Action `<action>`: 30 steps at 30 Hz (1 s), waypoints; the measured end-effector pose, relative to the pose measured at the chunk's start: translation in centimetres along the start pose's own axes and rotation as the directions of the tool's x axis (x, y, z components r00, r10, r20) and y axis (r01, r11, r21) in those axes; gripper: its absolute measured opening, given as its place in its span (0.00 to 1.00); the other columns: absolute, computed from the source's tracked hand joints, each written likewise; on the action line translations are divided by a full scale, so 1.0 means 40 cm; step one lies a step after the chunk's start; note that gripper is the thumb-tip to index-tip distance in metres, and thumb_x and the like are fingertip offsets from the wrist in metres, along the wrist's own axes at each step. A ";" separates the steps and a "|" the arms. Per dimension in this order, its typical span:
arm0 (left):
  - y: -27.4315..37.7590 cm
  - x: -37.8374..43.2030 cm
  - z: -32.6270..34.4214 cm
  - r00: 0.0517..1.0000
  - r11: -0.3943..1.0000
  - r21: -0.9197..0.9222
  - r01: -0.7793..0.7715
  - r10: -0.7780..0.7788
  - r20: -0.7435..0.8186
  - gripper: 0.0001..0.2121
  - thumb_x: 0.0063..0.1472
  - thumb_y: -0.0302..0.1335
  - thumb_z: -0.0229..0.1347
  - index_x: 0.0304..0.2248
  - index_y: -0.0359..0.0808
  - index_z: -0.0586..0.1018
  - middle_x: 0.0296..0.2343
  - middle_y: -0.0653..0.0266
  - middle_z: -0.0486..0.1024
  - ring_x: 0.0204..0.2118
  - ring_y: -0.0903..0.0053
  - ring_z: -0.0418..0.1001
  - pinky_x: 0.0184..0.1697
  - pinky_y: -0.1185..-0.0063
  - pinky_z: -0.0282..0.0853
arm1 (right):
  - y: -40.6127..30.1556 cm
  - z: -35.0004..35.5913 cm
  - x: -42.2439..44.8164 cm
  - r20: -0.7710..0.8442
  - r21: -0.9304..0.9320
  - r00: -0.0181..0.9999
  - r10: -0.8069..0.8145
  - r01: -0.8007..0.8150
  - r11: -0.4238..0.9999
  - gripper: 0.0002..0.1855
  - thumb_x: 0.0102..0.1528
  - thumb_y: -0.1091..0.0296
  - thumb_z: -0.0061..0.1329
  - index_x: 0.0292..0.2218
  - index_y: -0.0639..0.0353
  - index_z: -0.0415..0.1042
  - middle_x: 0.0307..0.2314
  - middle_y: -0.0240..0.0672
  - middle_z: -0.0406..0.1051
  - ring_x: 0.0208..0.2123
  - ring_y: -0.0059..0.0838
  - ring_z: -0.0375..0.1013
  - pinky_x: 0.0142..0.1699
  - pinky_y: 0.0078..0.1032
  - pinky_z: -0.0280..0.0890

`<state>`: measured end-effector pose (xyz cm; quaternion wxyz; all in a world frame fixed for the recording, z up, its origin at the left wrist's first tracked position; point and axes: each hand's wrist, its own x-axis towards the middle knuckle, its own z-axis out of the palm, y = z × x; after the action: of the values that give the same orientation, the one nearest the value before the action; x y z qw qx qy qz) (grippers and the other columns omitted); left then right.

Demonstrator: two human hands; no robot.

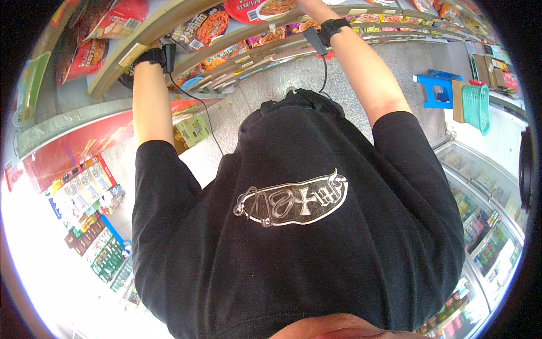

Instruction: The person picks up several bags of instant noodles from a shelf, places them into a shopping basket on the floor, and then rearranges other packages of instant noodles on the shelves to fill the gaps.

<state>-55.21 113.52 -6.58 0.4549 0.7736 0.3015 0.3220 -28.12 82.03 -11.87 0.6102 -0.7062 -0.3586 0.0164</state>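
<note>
My left hand is hidden behind a shelf edge; only the forearm and a black wrist strap show. Just right of that wrist lies a dark instant noodle pack with a picture of noodles. Part of my right hand shows at the top rim, its fingers cut off by the picture. It is closest to a red noodle package, and I cannot tell whether it touches it. A black strap with a small cabled device sits on my right wrist.
Red noodle packs stand on the shelf at upper left. Lower shelf tiers hold colourful packets. A green carton is on the floor. To the right are a blue plastic stool, a turquoise basket and glass-topped freezers.
</note>
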 end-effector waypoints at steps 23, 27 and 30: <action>0.204 -0.136 0.192 0.813 0.573 0.579 -0.581 0.441 0.380 0.24 0.58 0.47 0.46 0.43 0.34 0.73 0.40 0.47 0.72 0.43 0.52 0.68 0.47 0.63 0.62 | -0.143 0.014 -0.113 -0.190 -0.421 0.951 0.244 -0.303 0.855 0.34 0.49 0.53 0.47 0.52 0.60 0.53 0.36 0.61 0.68 0.40 0.56 0.67 0.46 0.42 0.63; 0.202 -0.146 0.222 0.767 0.501 0.617 -0.607 0.571 0.292 0.24 0.58 0.47 0.47 0.41 0.33 0.74 0.38 0.47 0.73 0.42 0.52 0.69 0.45 0.64 0.63 | -0.104 -0.018 -0.142 -0.168 -0.560 0.959 0.230 -0.285 0.778 0.31 0.48 0.56 0.47 0.50 0.61 0.57 0.36 0.60 0.68 0.40 0.55 0.68 0.46 0.42 0.63; 0.168 -0.131 0.223 0.801 0.541 0.610 -0.579 0.517 0.301 0.24 0.58 0.47 0.47 0.41 0.33 0.75 0.38 0.47 0.73 0.41 0.51 0.70 0.45 0.64 0.63 | -0.112 -0.045 -0.156 -0.027 -0.557 0.977 0.214 -0.192 0.808 0.29 0.48 0.53 0.48 0.48 0.60 0.64 0.37 0.51 0.70 0.41 0.51 0.68 0.47 0.37 0.63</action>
<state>-50.35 102.29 -5.08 0.0299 0.9513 0.1202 0.2822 -34.11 77.22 -10.10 0.3661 -0.8868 -0.2817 -0.0106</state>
